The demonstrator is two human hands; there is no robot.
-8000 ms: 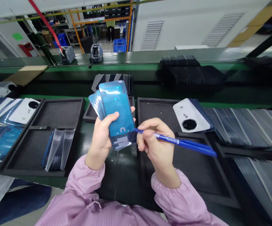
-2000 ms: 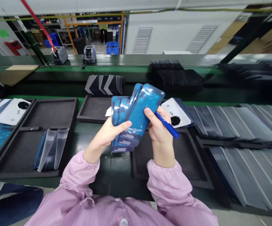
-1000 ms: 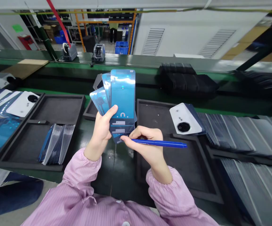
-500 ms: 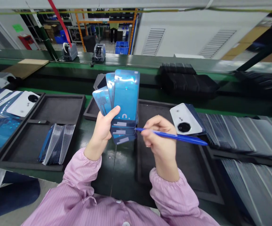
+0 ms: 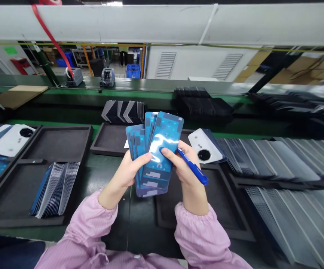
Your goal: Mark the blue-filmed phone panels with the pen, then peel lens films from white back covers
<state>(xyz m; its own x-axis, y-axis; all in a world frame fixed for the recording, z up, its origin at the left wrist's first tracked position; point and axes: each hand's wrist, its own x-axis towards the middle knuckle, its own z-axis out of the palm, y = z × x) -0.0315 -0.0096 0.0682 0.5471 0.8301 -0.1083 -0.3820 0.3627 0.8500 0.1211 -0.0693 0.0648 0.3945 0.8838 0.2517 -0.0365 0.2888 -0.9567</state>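
Observation:
A fanned stack of blue film-covered phone back panels (image 5: pixel 166 136) is held up over the middle of the bench. My left hand (image 5: pixel 130 166) grips the stack at its left side, thumb pressed on the front. On the right edge, my right hand (image 5: pixel 188 164) pinches the top panel with its thumb in front. A blue pen (image 5: pixel 192 167) is also tucked in that right hand, slanting down to the right. Pale label strips show along the panels' lower ends. Fingers behind the panels are hidden.
At left, a black foam tray (image 5: pixel 85 136) holds a stack of panels (image 5: pixel 55 189). A white phone back (image 5: pixel 207 145) lies at right beside rows of grey panels (image 5: pixel 263 157). Dark panels (image 5: pixel 124 111) stand behind a small tray (image 5: pixel 108 140). Tape dispensers (image 5: pixel 107 77) sit on the back ledge.
My right hand has moved left and taken hold of the panels' right edge, the pen now turned back in it. The panels are fanned differently, and the camera view has shifted.

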